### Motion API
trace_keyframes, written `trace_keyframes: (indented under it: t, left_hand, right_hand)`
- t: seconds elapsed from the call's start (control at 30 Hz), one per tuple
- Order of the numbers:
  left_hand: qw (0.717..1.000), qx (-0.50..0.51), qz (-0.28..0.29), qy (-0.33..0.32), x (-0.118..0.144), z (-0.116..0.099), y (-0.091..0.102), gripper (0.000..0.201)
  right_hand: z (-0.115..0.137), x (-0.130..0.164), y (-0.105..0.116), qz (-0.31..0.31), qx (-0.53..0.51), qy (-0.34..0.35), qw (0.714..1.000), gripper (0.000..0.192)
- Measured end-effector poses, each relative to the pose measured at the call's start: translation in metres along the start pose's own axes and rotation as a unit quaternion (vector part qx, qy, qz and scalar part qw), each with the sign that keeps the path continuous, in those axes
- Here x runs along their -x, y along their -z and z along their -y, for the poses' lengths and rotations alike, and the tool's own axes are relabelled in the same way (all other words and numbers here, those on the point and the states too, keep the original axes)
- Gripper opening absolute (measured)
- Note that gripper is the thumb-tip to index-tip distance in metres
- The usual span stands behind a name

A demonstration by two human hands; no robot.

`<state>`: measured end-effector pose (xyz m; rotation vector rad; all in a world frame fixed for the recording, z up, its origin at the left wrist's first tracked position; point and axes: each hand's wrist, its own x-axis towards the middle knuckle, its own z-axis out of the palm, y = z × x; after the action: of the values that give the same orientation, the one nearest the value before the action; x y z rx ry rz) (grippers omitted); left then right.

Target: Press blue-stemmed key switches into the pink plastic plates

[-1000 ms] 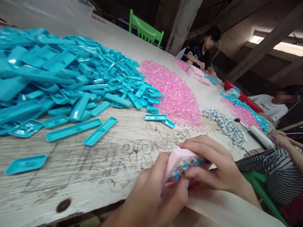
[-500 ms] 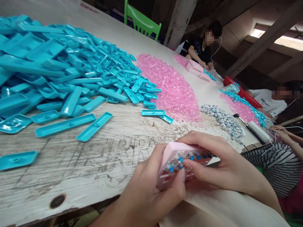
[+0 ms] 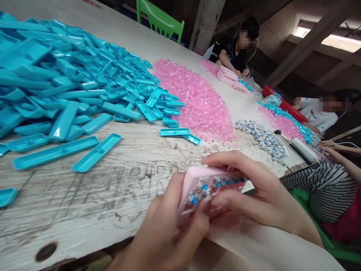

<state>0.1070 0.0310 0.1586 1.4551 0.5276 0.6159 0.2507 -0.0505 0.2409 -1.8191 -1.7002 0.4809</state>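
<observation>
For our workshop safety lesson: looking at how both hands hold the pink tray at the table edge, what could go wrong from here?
1. The pink tray is held off the wooden table, at its edge, between the left hand and the right hand; a slip could drop it.
2. The small blue-and-white switches in it might spill out if it tilts.

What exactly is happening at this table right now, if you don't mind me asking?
A person holds a pink frame studded with small blue-and-white parts at the table's near edge, left hand gripping one end, right hand wrapped over the other. Heaps of teal trays and pink pieces lie beyond. Other people sit along the far side.
</observation>
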Motion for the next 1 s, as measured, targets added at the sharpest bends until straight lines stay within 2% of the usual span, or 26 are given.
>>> trace_keyframes:
  t: [0.17,0.33,0.43,0.53,0.73,0.87,1.0]
  left_hand:
    - [1.0,-0.007,-0.017,0.012,0.003,0.003,-0.002,0.015]
    - [0.999,0.006,-0.013,0.036,0.003,-0.002,-0.001,0.012]
    - [0.999,0.009,0.026,0.02,-0.001,-0.004,0.002,0.012]
    - [0.997,0.003,0.078,0.02,-0.003,-0.002,0.006,0.021]
    - [0.991,0.005,0.135,0.017,-0.004,0.004,0.013,0.039]
    - [0.995,0.0,0.095,0.04,-0.008,0.0,0.007,0.022]
    - [0.998,-0.001,0.065,0.025,-0.009,0.0,0.003,0.019]
  right_hand:
    - [0.001,0.0,-0.002,0.002,-0.019,0.003,1.0,0.023]
    - [0.004,-0.001,-0.001,0.008,-0.02,-0.003,1.0,0.022]
    - [0.002,0.0,0.0,0.018,-0.016,-0.031,0.999,0.028]
    - [0.001,-0.001,0.003,0.04,-0.02,-0.057,0.997,0.035]
    - [0.002,-0.006,0.004,0.069,0.01,-0.061,0.996,0.017]
    - [0.0,-0.008,0.0,0.069,0.045,-0.07,0.994,0.01]
    - [-0.007,-0.008,-0.005,0.053,0.057,-0.062,0.995,0.01]
